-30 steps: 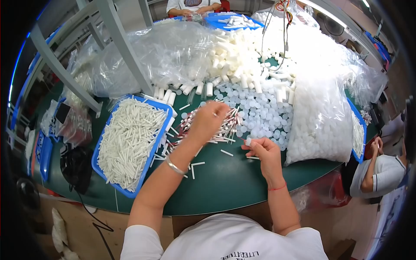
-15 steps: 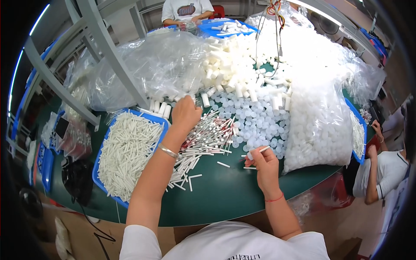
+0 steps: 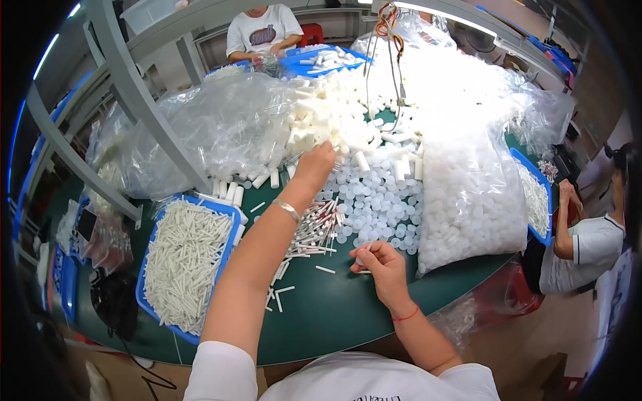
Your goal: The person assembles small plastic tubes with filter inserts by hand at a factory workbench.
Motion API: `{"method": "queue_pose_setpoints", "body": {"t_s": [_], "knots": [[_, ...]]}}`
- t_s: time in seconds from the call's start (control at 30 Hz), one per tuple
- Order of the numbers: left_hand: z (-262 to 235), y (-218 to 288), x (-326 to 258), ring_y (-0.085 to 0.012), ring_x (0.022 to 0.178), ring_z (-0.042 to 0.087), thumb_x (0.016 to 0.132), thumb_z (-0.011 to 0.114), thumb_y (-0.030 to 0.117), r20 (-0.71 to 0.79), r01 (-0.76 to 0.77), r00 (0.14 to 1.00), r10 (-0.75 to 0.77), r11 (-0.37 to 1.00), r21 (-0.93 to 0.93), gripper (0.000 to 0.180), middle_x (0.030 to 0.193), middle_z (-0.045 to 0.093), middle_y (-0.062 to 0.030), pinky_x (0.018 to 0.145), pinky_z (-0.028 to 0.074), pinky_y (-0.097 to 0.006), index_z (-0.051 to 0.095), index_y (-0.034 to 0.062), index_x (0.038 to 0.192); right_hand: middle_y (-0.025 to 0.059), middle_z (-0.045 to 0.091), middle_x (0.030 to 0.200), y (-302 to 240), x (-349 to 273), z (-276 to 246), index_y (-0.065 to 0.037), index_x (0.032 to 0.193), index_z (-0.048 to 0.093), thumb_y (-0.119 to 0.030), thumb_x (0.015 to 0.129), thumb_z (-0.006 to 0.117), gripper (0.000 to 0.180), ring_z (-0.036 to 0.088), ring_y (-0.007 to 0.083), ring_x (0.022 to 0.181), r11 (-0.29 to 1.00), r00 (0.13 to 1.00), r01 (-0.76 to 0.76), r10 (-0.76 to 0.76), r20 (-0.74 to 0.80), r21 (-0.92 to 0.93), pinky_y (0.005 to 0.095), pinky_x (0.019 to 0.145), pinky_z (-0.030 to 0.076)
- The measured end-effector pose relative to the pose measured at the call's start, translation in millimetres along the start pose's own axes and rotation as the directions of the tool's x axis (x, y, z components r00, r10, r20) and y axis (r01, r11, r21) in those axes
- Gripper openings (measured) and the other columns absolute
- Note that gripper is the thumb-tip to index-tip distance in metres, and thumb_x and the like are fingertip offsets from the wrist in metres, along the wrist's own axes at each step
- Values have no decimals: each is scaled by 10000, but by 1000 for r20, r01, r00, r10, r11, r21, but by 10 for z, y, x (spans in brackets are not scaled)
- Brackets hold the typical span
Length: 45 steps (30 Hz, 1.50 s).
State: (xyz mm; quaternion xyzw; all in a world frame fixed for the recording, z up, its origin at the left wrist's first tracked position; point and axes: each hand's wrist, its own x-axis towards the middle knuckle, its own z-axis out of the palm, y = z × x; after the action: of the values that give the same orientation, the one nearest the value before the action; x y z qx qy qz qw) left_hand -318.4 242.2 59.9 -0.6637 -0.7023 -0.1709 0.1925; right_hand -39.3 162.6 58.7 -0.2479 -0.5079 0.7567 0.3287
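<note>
My left hand (image 3: 315, 164) reaches over to the near edge of a heap of white foam-like cylinders (image 3: 314, 123). Its fingers are bent together; their tips, and anything between them, are hidden. Closer to me, my right hand (image 3: 386, 273) is closed in a pinch, with a small pale piece (image 3: 363, 248) showing at thumb and forefinger, too small to name. Just beyond it spread loose translucent round caps (image 3: 381, 200). Under and beside my left forearm lies a bundle of thin rods with white and reddish ends (image 3: 317, 230). A loose white stick (image 3: 326, 269) rests on the green table (image 3: 341, 314).
A blue tray (image 3: 139, 294) full of short white sticks stands left. At right sits a large clear bag (image 3: 468, 214) of caps. A grey frame (image 3: 150, 120) rises past plastic bags (image 3: 214, 113); wires (image 3: 388, 40) hang overhead. Co-workers sit at far side (image 3: 264, 30) and right (image 3: 578, 247).
My left hand has moved right and farther away, to the white cylinders. The white stick seen in my right hand's pinch no longer shows there. The whole view has shifted slightly.
</note>
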Motion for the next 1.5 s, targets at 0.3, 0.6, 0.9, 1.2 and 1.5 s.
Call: {"method": "queue_pose_setpoints", "body": {"t_s": [0.3, 0.6, 0.9, 1.2, 1.5], "knots": [[-924, 857, -1076, -183, 638, 559, 789, 734, 181, 209, 354, 932, -297, 617, -703, 228, 766, 585, -78, 600, 454, -296, 672, 31, 950, 38, 651, 972, 46, -6, 7, 14, 1071, 640, -65, 917, 618, 174, 582, 61, 798, 943, 954, 261, -285, -92, -207, 200, 683, 483], [-1125, 1327, -1747, -61, 606, 561, 852, 725, 209, 588, 587, 716, -376, -132, -799, 255, 751, 606, -26, 508, 469, -206, 594, 12, 949, 70, 635, 836, 142, -58, 84, 10, 942, 646, -11, 836, 683, 115, 587, 108, 715, 705, 843, 521, -513, 162, -481, 227, 629, 470], [-1104, 1179, -1990, -57, 587, 543, 902, 653, 217, 731, 567, 669, -135, -542, -620, 252, 836, 644, -52, 464, 422, -190, 616, -9, 1009, 78, 633, 800, -48, -127, 60, 6, 869, 653, 1, 808, 695, 75, 615, 149, 729, 648, 796, 602, -436, 420, -467, 260, 650, 473], [-1256, 1252, -2039, -36, 556, 507, 864, 691, 210, 626, 645, 701, -342, -69, -761, 311, 759, 619, -3, 449, 396, -178, 618, 4, 1086, 123, 627, 885, -366, -199, 122, -22, 1004, 622, 16, 742, 651, 265, 596, 296, 801, 64, 632, 761, -300, 715, -646, 381, 701, 499], [-1268, 1222, -2026, -38, 593, 497, 892, 633, 149, 687, 685, 688, -234, -104, -721, 271, 777, 587, 2, 498, 395, -181, 570, 6, 1114, 109, 632, 955, -395, -276, 222, -49, 1168, 568, -16, 767, 655, 411, 581, 294, 825, 255, 644, 760, -176, 745, -597, 381, 718, 492]]}}
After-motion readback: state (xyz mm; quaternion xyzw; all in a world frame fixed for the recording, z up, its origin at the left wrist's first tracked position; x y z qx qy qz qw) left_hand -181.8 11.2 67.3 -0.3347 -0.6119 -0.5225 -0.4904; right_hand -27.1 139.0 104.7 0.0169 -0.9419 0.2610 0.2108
